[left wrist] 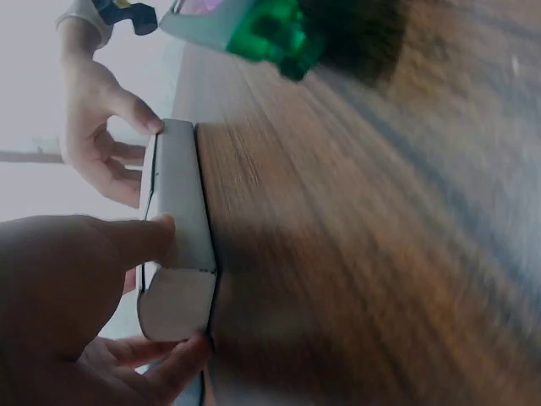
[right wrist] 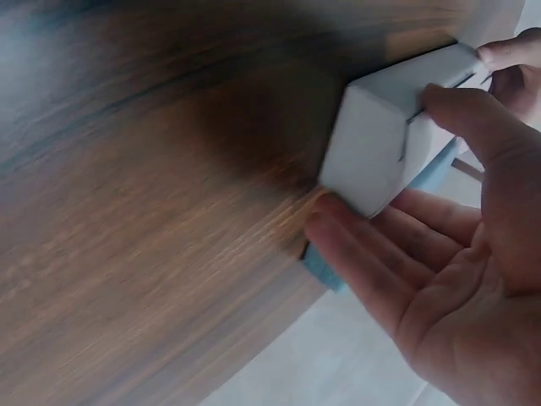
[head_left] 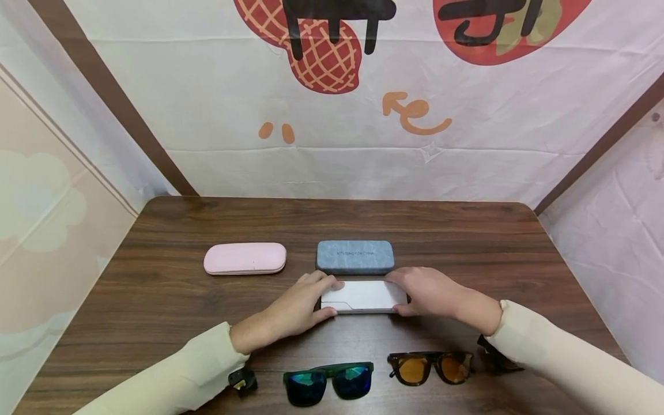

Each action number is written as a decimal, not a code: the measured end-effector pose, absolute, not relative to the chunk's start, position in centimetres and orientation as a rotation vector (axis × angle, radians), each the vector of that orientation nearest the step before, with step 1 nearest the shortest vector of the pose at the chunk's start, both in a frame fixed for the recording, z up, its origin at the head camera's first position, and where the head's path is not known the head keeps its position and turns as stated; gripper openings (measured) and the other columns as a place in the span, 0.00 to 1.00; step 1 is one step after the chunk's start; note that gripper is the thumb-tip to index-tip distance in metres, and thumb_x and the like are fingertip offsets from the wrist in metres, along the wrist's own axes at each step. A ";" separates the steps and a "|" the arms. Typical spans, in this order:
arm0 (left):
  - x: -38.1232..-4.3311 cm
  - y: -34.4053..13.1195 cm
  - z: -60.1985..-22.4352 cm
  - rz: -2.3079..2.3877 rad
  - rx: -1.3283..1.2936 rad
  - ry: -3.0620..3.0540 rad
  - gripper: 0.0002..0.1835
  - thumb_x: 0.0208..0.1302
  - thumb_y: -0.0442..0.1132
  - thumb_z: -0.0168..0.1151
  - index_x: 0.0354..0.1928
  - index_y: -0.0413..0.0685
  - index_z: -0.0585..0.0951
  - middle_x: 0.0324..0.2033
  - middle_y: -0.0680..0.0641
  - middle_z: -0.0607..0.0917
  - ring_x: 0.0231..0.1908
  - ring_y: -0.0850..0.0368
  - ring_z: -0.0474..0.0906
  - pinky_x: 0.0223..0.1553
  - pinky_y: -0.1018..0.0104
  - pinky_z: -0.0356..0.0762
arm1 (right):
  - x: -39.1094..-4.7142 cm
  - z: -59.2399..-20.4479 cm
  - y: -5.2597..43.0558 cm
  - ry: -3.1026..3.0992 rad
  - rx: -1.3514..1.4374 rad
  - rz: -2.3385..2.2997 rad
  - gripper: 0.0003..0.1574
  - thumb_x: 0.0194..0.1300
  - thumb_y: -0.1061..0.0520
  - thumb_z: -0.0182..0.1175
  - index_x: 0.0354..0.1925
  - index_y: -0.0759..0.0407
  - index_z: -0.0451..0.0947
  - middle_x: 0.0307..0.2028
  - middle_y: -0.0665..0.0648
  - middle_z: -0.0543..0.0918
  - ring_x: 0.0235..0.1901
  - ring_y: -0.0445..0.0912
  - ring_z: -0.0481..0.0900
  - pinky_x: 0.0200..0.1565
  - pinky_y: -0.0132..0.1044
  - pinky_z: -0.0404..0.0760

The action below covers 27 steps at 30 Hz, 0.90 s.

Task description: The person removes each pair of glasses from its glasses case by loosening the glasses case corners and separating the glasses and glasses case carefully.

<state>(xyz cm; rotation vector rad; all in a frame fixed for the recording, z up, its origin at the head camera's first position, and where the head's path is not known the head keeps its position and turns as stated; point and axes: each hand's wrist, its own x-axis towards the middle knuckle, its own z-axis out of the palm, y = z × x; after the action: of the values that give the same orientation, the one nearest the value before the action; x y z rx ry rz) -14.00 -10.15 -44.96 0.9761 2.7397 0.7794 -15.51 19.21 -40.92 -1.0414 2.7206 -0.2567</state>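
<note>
A white glasses case [head_left: 363, 296] with a flap line on its lid lies closed on the table, just in front of a blue glasses case [head_left: 355, 257]. My left hand [head_left: 300, 305] grips its left end, thumb on the near long side and fingers around the end and far side. At the other end my right hand [head_left: 432, 291] holds it the same way. In the left wrist view, the white case [left wrist: 182, 203] rests against the wood between both hands. The right wrist view shows the case's end [right wrist: 368, 152] between thumb and fingers.
A pink glasses case [head_left: 245, 259] lies at the back left. Nearer the front are dark green sunglasses [head_left: 329, 383] with mirrored lenses and black-framed glasses [head_left: 430, 368] with amber lenses. The wooden table [head_left: 166, 248] ends at a white printed cloth [head_left: 218, 104].
</note>
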 end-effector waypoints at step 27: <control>-14.5 -9.4 -44.1 0.496 1.199 2.757 0.25 0.61 0.42 0.75 0.56 0.48 0.73 0.51 0.45 0.80 0.52 0.52 0.76 0.46 0.55 0.80 | -15.1 -41.3 17.9 2.683 -1.039 -0.233 0.41 0.56 0.57 0.78 0.63 0.68 0.73 0.48 0.61 0.81 0.45 0.50 0.83 0.45 0.45 0.83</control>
<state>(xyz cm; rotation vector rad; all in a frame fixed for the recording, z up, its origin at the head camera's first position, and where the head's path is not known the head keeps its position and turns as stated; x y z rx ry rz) -14.53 -9.36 -44.09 1.1988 2.7575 0.4955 -15.09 17.91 -41.34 -1.0395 2.6831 -0.2329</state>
